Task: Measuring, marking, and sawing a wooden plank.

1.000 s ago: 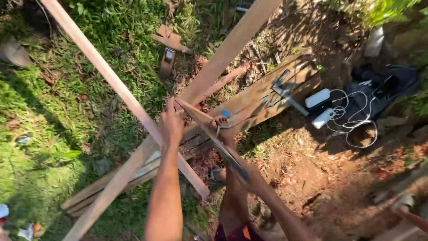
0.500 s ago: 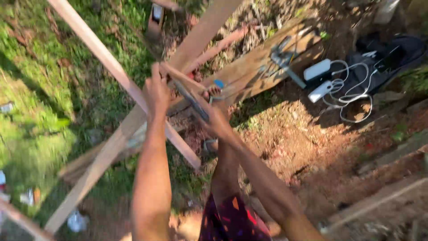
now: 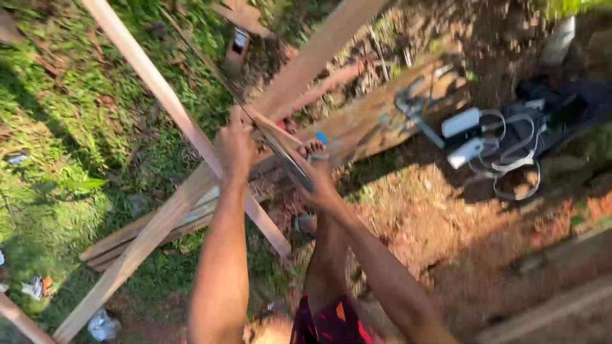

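My left hand point(image 3: 237, 145) is closed around a thin wooden strip point(image 3: 268, 127), right where two long pale battens point(image 3: 159, 89) cross above the ground. My right hand point(image 3: 320, 186) grips a dark, narrow blade-like tool point(image 3: 288, 160) laid slantwise against that strip, just right of the left hand. Motion blur hides what kind of tool it is. Below the hands, a foot in a sandal point(image 3: 313, 150) rests on a wide weathered plank point(image 3: 382, 114). My legs and red-patterned shorts point(image 3: 331, 322) show at the bottom.
White chargers with looped cables point(image 3: 472, 137) lie beside a dark bag point(image 3: 561, 105) on bare reddish soil at the right. A grey metal tool point(image 3: 414, 105) sits on the plank. Grass with scraps of litter point(image 3: 35, 286) covers the left. More planks lie stacked under the battens.
The view has swung about and is now blurred. Both hands keep their hold on the strip and the tool at the crossing, shifting only slightly.
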